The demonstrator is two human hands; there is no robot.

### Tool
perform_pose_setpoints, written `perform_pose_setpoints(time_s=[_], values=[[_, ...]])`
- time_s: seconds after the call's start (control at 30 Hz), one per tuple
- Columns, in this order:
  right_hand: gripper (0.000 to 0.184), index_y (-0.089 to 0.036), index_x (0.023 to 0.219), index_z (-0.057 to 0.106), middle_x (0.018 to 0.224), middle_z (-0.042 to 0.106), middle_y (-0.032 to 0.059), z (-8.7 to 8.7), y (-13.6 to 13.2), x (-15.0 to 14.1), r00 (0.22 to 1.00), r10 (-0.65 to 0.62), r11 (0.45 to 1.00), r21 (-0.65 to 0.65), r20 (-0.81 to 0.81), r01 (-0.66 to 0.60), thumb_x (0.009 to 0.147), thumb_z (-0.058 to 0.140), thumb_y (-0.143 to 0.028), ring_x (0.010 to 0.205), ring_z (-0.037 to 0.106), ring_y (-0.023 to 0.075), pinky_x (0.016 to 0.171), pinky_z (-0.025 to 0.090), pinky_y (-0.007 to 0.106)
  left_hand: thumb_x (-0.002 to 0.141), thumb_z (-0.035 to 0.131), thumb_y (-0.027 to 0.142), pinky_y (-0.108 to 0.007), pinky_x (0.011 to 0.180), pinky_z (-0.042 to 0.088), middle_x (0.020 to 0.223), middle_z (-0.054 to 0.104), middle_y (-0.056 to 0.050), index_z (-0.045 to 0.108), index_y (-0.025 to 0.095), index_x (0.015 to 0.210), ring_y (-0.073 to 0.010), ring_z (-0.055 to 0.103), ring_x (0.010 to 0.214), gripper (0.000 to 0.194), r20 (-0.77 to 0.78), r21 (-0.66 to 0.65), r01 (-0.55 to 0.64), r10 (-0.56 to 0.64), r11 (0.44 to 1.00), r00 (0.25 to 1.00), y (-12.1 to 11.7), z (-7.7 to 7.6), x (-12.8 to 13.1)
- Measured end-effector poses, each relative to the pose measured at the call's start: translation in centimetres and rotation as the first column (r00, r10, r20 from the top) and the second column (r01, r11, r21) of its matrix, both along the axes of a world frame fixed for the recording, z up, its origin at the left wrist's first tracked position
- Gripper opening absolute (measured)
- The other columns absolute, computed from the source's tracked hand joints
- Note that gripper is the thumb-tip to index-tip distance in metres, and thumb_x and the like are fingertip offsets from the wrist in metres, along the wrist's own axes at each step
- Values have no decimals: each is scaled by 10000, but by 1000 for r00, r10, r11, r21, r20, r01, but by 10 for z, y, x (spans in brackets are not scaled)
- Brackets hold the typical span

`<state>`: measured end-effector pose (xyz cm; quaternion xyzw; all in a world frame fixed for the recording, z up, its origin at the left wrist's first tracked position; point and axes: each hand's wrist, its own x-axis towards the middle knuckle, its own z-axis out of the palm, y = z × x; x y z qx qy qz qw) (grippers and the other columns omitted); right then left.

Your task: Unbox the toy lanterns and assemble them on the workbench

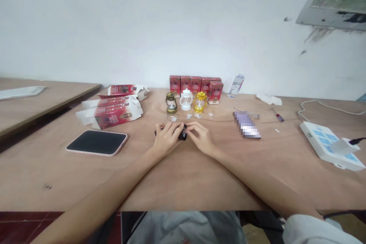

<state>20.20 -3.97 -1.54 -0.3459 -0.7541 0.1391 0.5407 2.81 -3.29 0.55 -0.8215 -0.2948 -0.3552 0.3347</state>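
My left hand [167, 138] is closed around a small black lantern [183, 135] lying on its side just above the table, most of it covered by the fingers. At the lantern's right end, my right hand [202, 137] has thumb and fingers pinched together and touching it; whatever is between those fingertips is too small to make out. Behind the hands stand three upright miniature lanterns: a bronze one [171, 103], a white one [185, 101] and a gold one [200, 103]. Small clear-and-white pieces [189, 116] lie in front of them.
Red boxes [196, 85] stand by the wall beside a clear bottle [236, 85]. Opened red cartons [114, 112] and a phone [97, 142] lie left. Rightward are a blurred purple item [246, 125], tissue [269, 99], a screwdriver [278, 115] and a power strip [323, 143].
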Motion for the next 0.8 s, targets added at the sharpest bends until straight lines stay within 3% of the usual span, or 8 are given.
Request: perform_pose_setpoints(time_s=[0.6,0.8], values=[[26,-200,812,554,897,610,50,-3,0,-1,1000,-11,999,32,8,10,831,537,-204,834,597,147,754,487,267,896,485,284,-343,646,241,904,694,-89,565,123,992,-186,603,752,204,26,14,52,-52,999,998,-1,3,4],[21,-200,809,552,894,603,47,-2,-1,-1,1000,-24,999,33,18,24,825,538,-196,860,592,154,778,471,275,885,501,340,-323,647,234,889,695,-85,551,143,955,-195,604,745,215,74,-52,62,-58,997,996,1,2,3]])
